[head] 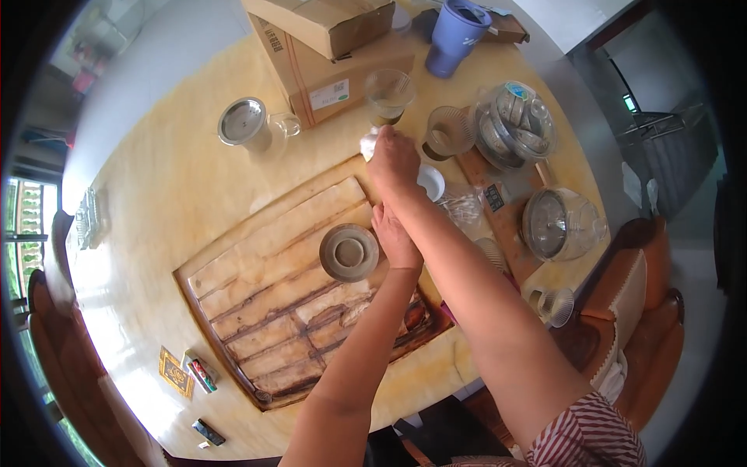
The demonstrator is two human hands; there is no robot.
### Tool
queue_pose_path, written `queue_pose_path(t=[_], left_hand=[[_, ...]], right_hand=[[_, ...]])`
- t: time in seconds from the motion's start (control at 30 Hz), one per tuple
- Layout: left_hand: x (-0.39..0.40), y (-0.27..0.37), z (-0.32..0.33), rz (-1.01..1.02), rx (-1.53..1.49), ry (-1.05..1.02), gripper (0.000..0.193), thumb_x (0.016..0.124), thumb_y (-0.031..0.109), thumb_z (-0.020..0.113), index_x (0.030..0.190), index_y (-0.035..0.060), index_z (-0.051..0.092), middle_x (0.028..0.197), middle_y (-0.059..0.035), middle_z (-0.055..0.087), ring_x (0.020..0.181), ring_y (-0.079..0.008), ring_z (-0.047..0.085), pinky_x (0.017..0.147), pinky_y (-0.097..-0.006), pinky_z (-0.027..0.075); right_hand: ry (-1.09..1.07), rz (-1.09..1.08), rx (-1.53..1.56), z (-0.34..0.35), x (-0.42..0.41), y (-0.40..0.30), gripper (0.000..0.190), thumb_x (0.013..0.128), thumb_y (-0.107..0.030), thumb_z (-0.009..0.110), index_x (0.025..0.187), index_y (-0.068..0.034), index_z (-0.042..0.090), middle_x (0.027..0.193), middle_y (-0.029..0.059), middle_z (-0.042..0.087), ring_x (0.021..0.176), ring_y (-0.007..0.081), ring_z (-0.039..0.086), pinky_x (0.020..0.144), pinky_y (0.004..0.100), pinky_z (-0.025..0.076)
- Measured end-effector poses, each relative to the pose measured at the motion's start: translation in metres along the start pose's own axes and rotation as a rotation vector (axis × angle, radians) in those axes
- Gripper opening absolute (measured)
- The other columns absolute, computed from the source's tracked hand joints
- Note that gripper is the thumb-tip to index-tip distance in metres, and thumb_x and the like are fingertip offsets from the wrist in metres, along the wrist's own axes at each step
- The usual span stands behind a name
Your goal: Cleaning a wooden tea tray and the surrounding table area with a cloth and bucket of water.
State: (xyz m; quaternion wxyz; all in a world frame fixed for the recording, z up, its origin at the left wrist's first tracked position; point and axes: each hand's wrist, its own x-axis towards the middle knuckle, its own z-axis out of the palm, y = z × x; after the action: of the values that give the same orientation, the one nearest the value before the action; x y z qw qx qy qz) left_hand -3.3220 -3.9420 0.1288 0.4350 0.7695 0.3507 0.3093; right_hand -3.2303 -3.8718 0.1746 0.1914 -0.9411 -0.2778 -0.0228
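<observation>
My right hand [394,160] grips a crumpled white tissue [369,144] above the far edge of the sunken slatted tea tray [280,233], near two ribbed glass cups. Below it, my left hand [398,239] is beside a round grey-brown dish [349,253] with a raised inner ring. That dish lies on the tray slats. My right forearm partly covers the left hand, so whether its fingers hold anything is hidden. Close to my right wrist sits a small white bowl [430,182], with a clear bag of cotton swabs [462,205] beside it.
Cardboard boxes [350,76], a purple tumbler [458,38] and a lidded glass mug [248,125] stand at the back. Ribbed cups [448,131], stacked teaware under clear plastic [513,125] and a glass pot [560,225] are at right. A lighter [201,375] lies left.
</observation>
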Motion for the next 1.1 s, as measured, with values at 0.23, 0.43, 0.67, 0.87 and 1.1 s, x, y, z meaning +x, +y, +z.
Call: queue_pose_path(t=[0.23,0.43,0.67,0.87,1.1], left_hand=[[-0.005,0.006,0.000,-0.072,-0.101,-0.023,0.037,0.079,0.023,0.058,0.110,0.0040,0.054,0.104,-0.0133,0.055,0.101,-0.0332,0.045,0.087,-0.0423,0.035],[-0.018,0.022,-0.029,0.030,0.064,-0.103,0.058,0.079,0.014,0.059,0.130,-0.0022,0.038,0.125,-0.0228,0.043,0.109,-0.0386,0.042,0.096,-0.0427,0.033],[-0.100,0.054,-0.112,0.038,-0.073,-0.115,0.063,0.071,0.005,0.066,0.129,-0.0025,0.042,0.123,-0.0217,0.045,0.112,-0.0397,0.043,0.096,-0.0449,0.036],[-0.126,0.010,-0.199,0.000,0.197,0.007,0.059,0.073,0.000,0.060,0.129,0.0003,0.045,0.121,-0.0226,0.048,0.111,-0.0368,0.047,0.095,-0.0430,0.038],[-0.091,-0.051,-0.283,-0.123,0.415,0.213,0.065,0.072,0.000,0.058,0.134,0.0037,0.040,0.124,-0.0201,0.046,0.116,-0.0364,0.042,0.099,-0.0443,0.033]], right_hand=[[-0.012,-0.072,0.179,-0.007,-0.011,-0.012,0.027,0.071,-0.006,0.064,0.096,-0.002,0.052,0.095,0.0154,0.058,0.089,0.0344,0.056,0.075,0.0413,0.050],[0.020,0.053,0.038,0.001,-0.004,-0.019,0.019,0.075,-0.004,0.060,0.093,-0.003,0.055,0.098,0.0154,0.057,0.093,0.0333,0.055,0.076,0.0397,0.050],[-0.045,-0.083,0.097,-0.011,-0.012,-0.027,0.025,0.074,-0.004,0.061,0.098,-0.004,0.054,0.097,0.0156,0.058,0.094,0.0342,0.055,0.077,0.0412,0.050],[-0.040,-0.031,-0.060,-0.007,0.008,0.005,0.020,0.076,-0.004,0.059,0.095,0.000,0.053,0.093,0.0195,0.059,0.089,0.0359,0.057,0.078,0.0429,0.049],[-0.208,-0.040,-0.085,-0.010,0.009,-0.002,0.024,0.075,-0.008,0.059,0.098,-0.001,0.054,0.090,0.0195,0.064,0.091,0.0367,0.059,0.078,0.0432,0.049]])
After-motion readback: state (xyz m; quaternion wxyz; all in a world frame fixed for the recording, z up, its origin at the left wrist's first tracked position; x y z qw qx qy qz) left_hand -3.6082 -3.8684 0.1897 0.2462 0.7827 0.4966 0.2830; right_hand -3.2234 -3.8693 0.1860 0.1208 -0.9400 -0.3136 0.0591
